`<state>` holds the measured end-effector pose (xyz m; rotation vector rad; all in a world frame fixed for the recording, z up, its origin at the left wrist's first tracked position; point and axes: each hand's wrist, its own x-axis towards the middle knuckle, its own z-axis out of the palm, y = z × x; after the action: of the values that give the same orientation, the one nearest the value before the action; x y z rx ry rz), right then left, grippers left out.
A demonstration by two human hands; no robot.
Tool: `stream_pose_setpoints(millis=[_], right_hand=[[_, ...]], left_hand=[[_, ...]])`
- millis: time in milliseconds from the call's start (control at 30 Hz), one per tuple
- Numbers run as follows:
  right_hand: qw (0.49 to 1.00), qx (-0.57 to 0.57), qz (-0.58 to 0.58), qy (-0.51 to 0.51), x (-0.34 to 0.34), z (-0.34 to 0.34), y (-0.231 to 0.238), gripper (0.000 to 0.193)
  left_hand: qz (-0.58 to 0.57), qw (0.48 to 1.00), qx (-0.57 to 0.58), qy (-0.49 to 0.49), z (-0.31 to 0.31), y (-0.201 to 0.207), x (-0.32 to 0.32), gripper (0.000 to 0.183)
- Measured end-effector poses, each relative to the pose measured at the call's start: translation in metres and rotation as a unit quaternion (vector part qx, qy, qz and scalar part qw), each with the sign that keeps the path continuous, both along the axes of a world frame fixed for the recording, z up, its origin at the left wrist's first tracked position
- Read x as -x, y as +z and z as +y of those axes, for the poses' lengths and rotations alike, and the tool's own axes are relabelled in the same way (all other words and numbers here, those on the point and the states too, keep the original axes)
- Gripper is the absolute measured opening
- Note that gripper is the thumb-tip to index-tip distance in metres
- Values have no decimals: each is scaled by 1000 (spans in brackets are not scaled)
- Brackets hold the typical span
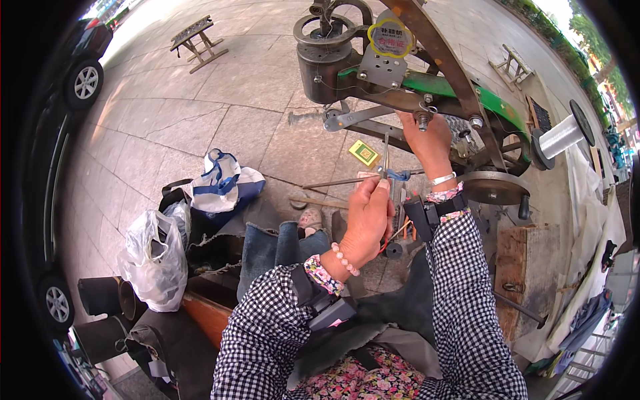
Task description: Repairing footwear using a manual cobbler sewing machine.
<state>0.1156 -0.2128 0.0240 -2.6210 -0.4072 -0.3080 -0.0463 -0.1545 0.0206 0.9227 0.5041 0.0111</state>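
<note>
1. Closest in: left hand (365, 223), on the near side of the hand-cranked machine (430, 84). Its grip is pinched together on a thin metal tool (386, 159).
2. That tool is the bit to watch: long axis runs from the pinch away toward the machine, far end by the machine's lower bars (360, 119). Can't tell if they're touching.
3. Right hand (428, 143) is up against the machine's underside, so it's the nearer hand to it. Fingertips are hidden, so no clue whether that grip's clamped on anything.
4. Way past all that, a small wooden stool (193, 37) stands left of the machine.
</note>
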Motion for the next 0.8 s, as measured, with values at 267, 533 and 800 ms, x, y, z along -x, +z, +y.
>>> stream_pose_setpoints(millis=[267,533,800], right_hand=[[979,-50,-154,122,0,5,-27,23],[969,-34,-138,200,30,22,-19,35],[970,84,-164,159,36,23,-28,57]], left_hand=[[-137,973,-180,51,-5,4,3,25],[-215,923,-314,53,2,19,12,26],[-257,901,-347,43,6,22,17,25]])
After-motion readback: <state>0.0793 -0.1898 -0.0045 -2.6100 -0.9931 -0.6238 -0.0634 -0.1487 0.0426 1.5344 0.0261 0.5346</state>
